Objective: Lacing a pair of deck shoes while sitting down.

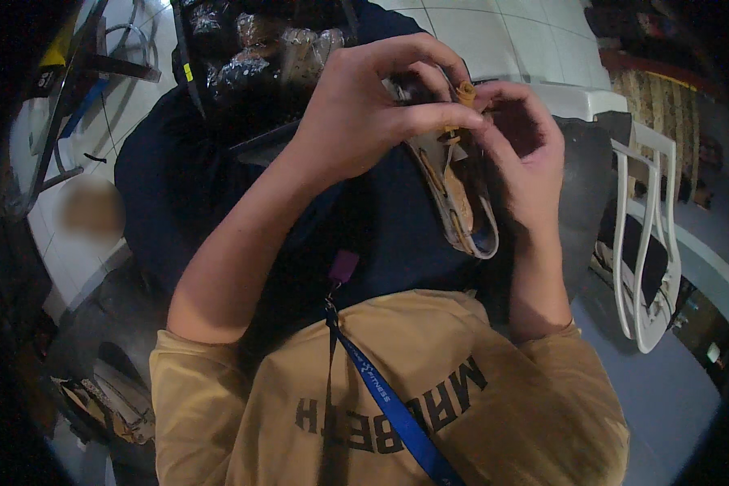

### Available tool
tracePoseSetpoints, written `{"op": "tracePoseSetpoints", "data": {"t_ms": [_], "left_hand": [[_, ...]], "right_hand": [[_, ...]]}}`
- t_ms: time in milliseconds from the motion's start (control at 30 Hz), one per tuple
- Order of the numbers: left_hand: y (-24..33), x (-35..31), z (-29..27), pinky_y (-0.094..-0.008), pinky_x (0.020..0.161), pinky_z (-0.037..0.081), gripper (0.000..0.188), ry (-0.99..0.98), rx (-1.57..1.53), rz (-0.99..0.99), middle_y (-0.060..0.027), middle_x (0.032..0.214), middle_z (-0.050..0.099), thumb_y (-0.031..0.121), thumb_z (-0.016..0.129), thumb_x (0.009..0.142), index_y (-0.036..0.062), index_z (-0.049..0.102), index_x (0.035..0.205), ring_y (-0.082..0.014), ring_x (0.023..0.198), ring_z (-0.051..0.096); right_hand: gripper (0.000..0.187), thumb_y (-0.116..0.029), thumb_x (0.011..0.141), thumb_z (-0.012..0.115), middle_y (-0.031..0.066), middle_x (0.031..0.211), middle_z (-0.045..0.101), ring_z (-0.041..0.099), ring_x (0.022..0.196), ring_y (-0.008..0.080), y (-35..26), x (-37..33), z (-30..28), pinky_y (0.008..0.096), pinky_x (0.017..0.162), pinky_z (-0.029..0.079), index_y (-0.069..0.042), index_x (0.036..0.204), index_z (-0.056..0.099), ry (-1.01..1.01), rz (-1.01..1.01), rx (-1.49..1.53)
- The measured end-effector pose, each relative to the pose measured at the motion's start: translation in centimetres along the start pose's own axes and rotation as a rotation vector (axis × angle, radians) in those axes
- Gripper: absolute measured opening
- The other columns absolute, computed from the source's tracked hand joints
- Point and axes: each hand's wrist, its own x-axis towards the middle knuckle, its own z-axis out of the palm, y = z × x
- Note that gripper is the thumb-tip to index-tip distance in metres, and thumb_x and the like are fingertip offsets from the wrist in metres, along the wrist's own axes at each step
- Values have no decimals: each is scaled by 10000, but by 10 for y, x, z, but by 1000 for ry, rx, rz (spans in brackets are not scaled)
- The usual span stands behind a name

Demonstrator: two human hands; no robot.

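Observation:
A low-cut shoe (460,197) with a pale rim and a tan insole rests on my lap, its opening facing up. Above its far part, a small tan coil (466,93), like a wound-up shoelace, stands between my fingertips. My left hand (385,101) reaches over from the left, thumb and fingers pinching this coil. From the other side, my right hand (528,146) has its thumb and fingertips closed at the coil too. My fingers and the left hand hide much of the shoe's far end.
Beyond my left forearm is a dark tray (271,77) of plastic-wrapped items. A white plastic chair (648,235) stands at right, and a metal frame (65,105) at far left. A blue lanyard (389,397) with a purple tag hangs over my tan shirt.

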Motion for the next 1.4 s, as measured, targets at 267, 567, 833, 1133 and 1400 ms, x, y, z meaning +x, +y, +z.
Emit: {"op": "tracePoseSetpoints", "data": {"t_ms": [267,567,833,1133,1400], "left_hand": [[2,2,3,-266,834,542,251,47,102,108,-15,970,743,61,883,793,46,761,1011,-90,903,675],[0,-1,6,-272,857,545,175,61,-43,-31,-33,1003,757,46,824,852,25,772,1018,-96,931,683],[-9,1,7,-270,866,540,157,43,-204,-51,-44,1028,755,41,806,877,9,772,1027,-105,957,680],[2,-1,10,-299,866,559,165,142,167,108,-68,1008,773,50,801,878,14,768,1035,-136,937,722],[4,2,6,-300,842,541,124,102,369,309,-74,952,716,14,758,870,17,707,983,-184,900,699]], "right_hand": [[201,-35,942,752,68,1047,744,681,911,89,-5,4,-3,236,840,536,31,1128,714,28,-31,-8],[126,-31,965,727,50,1031,739,672,919,80,-8,7,-4,231,843,533,29,1075,712,21,39,27],[133,-2,970,703,95,1155,699,654,1036,122,5,13,-3,261,908,532,25,1094,663,-54,-58,196],[296,104,902,738,165,1101,714,730,1063,208,5,11,2,292,909,621,50,1163,609,119,-87,208],[331,68,851,811,151,1065,732,742,1004,200,1,10,-1,296,894,618,56,1138,645,86,-56,140]]}}
